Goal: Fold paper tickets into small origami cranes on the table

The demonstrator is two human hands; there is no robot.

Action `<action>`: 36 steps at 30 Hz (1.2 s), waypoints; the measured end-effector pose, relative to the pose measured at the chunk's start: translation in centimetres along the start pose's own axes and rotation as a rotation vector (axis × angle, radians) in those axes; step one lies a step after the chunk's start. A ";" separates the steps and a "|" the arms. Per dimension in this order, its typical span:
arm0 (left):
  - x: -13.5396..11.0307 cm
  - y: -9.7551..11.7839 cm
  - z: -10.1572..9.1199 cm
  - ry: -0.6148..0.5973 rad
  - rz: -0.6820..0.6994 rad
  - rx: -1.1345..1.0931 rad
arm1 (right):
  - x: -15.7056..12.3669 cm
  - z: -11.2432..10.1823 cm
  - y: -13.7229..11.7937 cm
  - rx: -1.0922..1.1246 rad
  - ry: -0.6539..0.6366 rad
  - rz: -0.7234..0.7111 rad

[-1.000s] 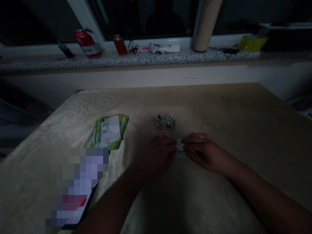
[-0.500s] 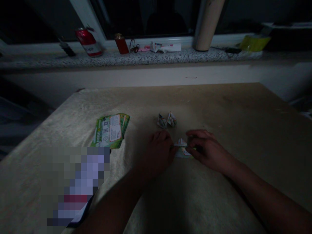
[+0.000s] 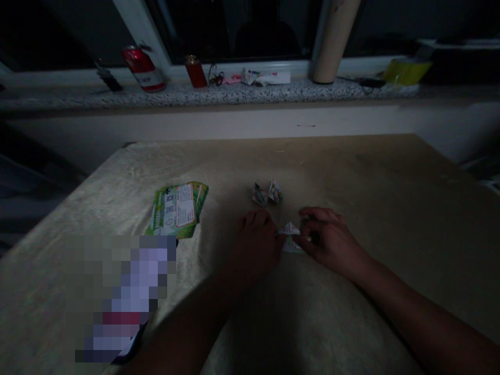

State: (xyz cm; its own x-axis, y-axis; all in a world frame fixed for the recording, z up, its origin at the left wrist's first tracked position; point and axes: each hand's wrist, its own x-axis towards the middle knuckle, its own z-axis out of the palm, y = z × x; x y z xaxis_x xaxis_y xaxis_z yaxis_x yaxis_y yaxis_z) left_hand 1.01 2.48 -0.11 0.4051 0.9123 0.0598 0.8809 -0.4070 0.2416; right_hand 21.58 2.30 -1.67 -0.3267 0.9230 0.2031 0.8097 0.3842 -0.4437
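A small folded piece of printed paper (image 3: 291, 237) lies on the tan table (image 3: 371, 172) between my two hands. My left hand (image 3: 255, 242) pinches its left edge with curled fingers. My right hand (image 3: 332, 239) grips its right side, fingers bent over it. Just beyond them sit two small folded paper shapes (image 3: 267, 193), touching each other. A stack of green printed sheets (image 3: 177, 209) lies to the left of my hands.
A blurred flat object (image 3: 125, 297) lies at the near left of the table. On the stone window sill (image 3: 234, 94) behind stand a red can (image 3: 142, 69), a small red container (image 3: 195, 71), crumpled wrappers (image 3: 265, 78), a tall beige cylinder (image 3: 332, 39) and a yellow-green item (image 3: 406, 70).
My hands, pressed close together over the paper a second ago, have drawn slightly apart, exposing a raised triangular flap of the folded paper between them.
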 end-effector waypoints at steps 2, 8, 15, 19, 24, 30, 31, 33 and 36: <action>0.0 0.1 0.0 0.010 0.004 0.020 | 0.1 0.2 -0.3 -0.024 0.019 0.020; 0.1 0.1 0.0 0.016 -0.010 0.042 | 0.2 0.2 0.0 -0.047 0.035 0.050; 0.1 -0.1 -0.1 0.001 -0.028 0.005 | -0.4 -0.9 2.4 0.009 -0.026 0.109; 0.3 0.2 0.1 0.033 -0.036 0.015 | -0.4 -1.0 2.5 0.018 -0.026 0.140; 0.4 -0.4 -0.8 -0.023 -0.084 -0.005 | -0.3 -1.0 2.3 0.037 -0.046 0.134; 0.3 -3.1 -1.9 -0.064 -0.188 -0.049 | -0.3 -0.7 3.1 0.056 -0.065 0.110; 0.3 -3.3 -1.9 -0.070 -0.195 -0.053 | -0.2 -0.7 3.3 0.065 -0.069 0.105; 0.3 -3.3 -1.8 -0.075 -0.202 -0.063 | -0.1 -0.8 3.8 0.076 -0.075 0.101; 0.2 -3.0 -1.4 -0.043 -0.163 -0.093 | 0.0 -1.1 4.2 0.100 -0.093 0.076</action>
State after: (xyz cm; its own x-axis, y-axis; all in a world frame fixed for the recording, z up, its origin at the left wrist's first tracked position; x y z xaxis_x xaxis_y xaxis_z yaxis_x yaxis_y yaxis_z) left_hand -1.89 3.90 0.56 0.2706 0.9623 -0.0281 0.9102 -0.2463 0.3329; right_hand 25.53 3.92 -2.58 -0.3140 0.9455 0.0864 0.7827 0.3093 -0.5401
